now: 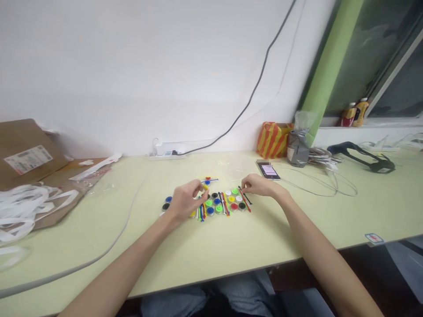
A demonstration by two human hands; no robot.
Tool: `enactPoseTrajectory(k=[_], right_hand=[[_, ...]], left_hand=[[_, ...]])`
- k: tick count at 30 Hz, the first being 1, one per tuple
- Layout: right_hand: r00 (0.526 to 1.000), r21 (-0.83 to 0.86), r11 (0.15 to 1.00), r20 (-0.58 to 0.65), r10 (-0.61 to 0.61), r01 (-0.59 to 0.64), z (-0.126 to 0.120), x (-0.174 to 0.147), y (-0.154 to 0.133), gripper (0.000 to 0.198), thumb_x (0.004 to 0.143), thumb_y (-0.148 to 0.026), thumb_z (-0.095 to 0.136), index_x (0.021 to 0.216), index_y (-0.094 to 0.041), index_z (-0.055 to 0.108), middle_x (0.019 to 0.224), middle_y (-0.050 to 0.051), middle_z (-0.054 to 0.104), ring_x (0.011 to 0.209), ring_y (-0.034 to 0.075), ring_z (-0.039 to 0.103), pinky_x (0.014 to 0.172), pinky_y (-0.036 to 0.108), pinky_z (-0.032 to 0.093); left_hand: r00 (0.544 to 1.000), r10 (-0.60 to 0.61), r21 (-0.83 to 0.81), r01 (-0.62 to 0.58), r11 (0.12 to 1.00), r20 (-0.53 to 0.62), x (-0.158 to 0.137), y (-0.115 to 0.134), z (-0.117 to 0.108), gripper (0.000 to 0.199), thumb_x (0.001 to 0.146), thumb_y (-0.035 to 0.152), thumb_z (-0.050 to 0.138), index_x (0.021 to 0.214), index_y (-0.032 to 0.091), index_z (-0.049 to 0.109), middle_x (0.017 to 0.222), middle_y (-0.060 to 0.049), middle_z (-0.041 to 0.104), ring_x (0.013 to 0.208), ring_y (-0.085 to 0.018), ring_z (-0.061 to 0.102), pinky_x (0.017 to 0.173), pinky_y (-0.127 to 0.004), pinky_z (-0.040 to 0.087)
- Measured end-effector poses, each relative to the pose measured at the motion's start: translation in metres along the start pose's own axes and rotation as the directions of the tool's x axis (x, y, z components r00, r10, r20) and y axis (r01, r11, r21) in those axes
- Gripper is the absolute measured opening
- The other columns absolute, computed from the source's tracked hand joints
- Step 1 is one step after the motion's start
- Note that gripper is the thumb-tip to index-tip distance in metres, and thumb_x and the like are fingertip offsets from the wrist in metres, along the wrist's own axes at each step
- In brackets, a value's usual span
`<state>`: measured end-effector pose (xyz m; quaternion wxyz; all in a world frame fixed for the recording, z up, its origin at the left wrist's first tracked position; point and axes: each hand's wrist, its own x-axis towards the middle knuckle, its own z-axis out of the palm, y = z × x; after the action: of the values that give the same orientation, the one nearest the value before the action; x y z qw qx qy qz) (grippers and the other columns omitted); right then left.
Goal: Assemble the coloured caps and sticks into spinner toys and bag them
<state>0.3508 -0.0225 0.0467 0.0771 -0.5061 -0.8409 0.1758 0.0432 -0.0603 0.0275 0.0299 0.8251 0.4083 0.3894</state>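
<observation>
My left hand (pixel 187 199) is closed in a pinch on a small yellow plastic piece (pixel 205 187), above rows of round pieces with coloured tops. Part of those rows is hidden beneath this hand. At the right end of the rows, my right hand (pixel 257 184) pinches the upper end of a thin black plastic stick (pixel 247 199). A red stick (pixel 245 202) lies just beside it. Between the hands are round pieces such as a blue one (pixel 210 211) and a red one (pixel 234 206), with bundles of coloured sticks (pixel 225 204) between groups.
Behind the rows sit another blue round piece (pixel 207 182) and a stick. A phone (pixel 268 170), a striped bag (pixel 272 141) and a grey pouch (pixel 298 147) are at the back right. Brown packaging (pixel 29 154) and white straps (pixel 39 207) cover the left; a grey cable (pixel 112 246) crosses there.
</observation>
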Motion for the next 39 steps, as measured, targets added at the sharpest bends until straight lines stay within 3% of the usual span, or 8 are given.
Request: enactPoseTrajectory(k=[10, 15, 20, 23, 27, 32, 37, 39], right_hand=[[0.962, -0.096, 0.995, -0.271, 0.003, -0.03, 0.014, 0.007, -0.011, 0.018, 0.092, -0.023, 0.054, 0.091, -0.018, 0.071, 0.086, 0.006, 0.071, 0.075, 0.017, 0.059, 0.064, 0.025, 0.035], [0.911, -0.025, 1.0, -0.413, -0.001, -0.01, 0.022, 0.012, -0.014, 0.019, 0.094, -0.024, 0.053, 0.098, -0.019, 0.071, 0.086, 0.005, 0.073, 0.075, 0.017, 0.061, 0.068, 0.027, 0.038], [0.853, 0.072, 0.988, -0.516, -0.082, 0.139, 0.038, 0.025, -0.025, 0.025, 0.096, -0.024, 0.053, 0.112, -0.019, 0.07, 0.098, 0.007, 0.074, 0.088, 0.02, 0.064, 0.083, 0.031, 0.045], [0.844, 0.015, 0.982, -0.514, -0.156, 0.19, 0.043, 0.047, -0.033, 0.028, 0.096, -0.024, 0.055, 0.119, -0.019, 0.069, 0.11, 0.009, 0.074, 0.106, 0.024, 0.061, 0.092, 0.035, 0.045], [0.9, -0.054, 0.981, -0.391, -0.191, 0.185, 0.038, 0.091, -0.044, 0.03, 0.096, -0.021, 0.053, 0.12, -0.019, 0.071, 0.112, 0.01, 0.074, 0.103, 0.023, 0.064, 0.092, 0.034, 0.045], [0.948, -0.106, 0.982, -0.265, -0.176, 0.153, 0.033, 0.135, -0.057, 0.011, 0.085, -0.019, 0.067, 0.09, -0.02, 0.077, 0.094, 0.008, 0.076, 0.093, 0.023, 0.067, 0.081, 0.031, 0.045], [0.937, -0.037, 0.985, -0.304, -0.174, 0.171, 0.029, 0.137, -0.058, 0.009, 0.087, -0.015, 0.062, 0.091, -0.018, 0.069, 0.089, 0.007, 0.074, 0.083, 0.019, 0.067, 0.075, 0.028, 0.045], [0.912, 0.131, 0.96, -0.367, -0.184, 0.247, 0.025, 0.127, -0.058, 0.01, 0.091, -0.019, 0.055, 0.099, -0.017, 0.062, 0.09, 0.007, 0.074, 0.081, 0.017, 0.067, 0.074, 0.027, 0.046]], left_hand=[[0.992, -0.082, 0.101, 0.092, 0.991, -0.097, 0.007, -0.021, -0.008, 0.034, 0.092, 0.037, 0.056, 0.065, 0.019, 0.047, 0.057, 0.006, 0.039, 0.053, -0.01, 0.036, 0.057, -0.026, 0.029], [0.992, -0.087, 0.083, 0.095, 0.992, -0.096, 0.008, -0.027, -0.005, 0.027, 0.095, 0.042, 0.054, 0.083, 0.019, 0.063, 0.065, 0.003, 0.055, 0.059, -0.012, 0.049, 0.061, -0.026, 0.038], [0.991, -0.074, 0.053, 0.08, 0.995, -0.112, 0.008, -0.028, -0.006, 0.017, 0.092, 0.036, 0.059, 0.098, 0.021, 0.064, 0.081, 0.0, 0.063, 0.072, -0.014, 0.058, 0.066, -0.026, 0.044], [0.992, -0.059, 0.058, 0.065, 0.996, -0.108, 0.008, -0.026, -0.006, 0.015, 0.091, 0.034, 0.059, 0.099, 0.021, 0.062, 0.086, -0.001, 0.064, 0.078, -0.015, 0.059, 0.068, -0.027, 0.046], [0.993, -0.079, 0.073, 0.085, 0.994, -0.083, 0.008, -0.026, -0.005, 0.013, 0.091, 0.033, 0.058, 0.096, 0.022, 0.058, 0.088, 0.0, 0.062, 0.078, -0.015, 0.059, 0.067, -0.027, 0.046], [0.99, -0.122, 0.08, 0.128, 0.989, -0.078, 0.008, -0.028, -0.004, 0.014, 0.092, 0.034, 0.058, 0.099, 0.022, 0.055, 0.089, 0.0, 0.061, 0.074, -0.015, 0.057, 0.065, -0.028, 0.046], [0.99, -0.115, 0.038, 0.118, 0.992, -0.086, 0.009, -0.029, -0.003, 0.017, 0.096, 0.036, 0.054, 0.102, 0.022, 0.059, 0.098, -0.003, 0.062, 0.084, -0.017, 0.061, 0.07, -0.03, 0.051], [0.989, -0.11, -0.064, 0.104, 0.993, -0.096, 0.01, -0.03, -0.004, 0.017, 0.095, 0.037, 0.056, 0.102, 0.023, 0.062, 0.113, -0.006, 0.061, 0.101, -0.019, 0.062, 0.08, -0.032, 0.054]])
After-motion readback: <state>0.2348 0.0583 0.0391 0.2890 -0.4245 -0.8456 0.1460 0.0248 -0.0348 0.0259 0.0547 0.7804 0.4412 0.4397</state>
